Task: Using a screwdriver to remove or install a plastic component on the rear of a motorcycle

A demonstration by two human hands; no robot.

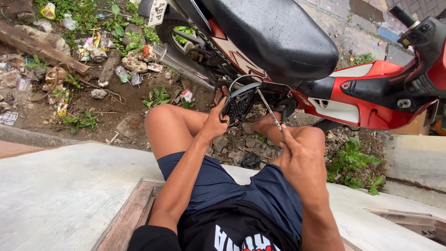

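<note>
The right hand is closed around a thin screwdriver, while the left hand grips a black motorbike cover.

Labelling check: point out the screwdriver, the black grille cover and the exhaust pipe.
screwdriver [269, 109]: head view, mid metal shaft.
black grille cover [239, 106]: head view, meshed face.
exhaust pipe [179, 64]: head view, shiny silver body.

left hand: arm outstretched, fingers curled gripping | right hand: raised, apparently pinching
</note>
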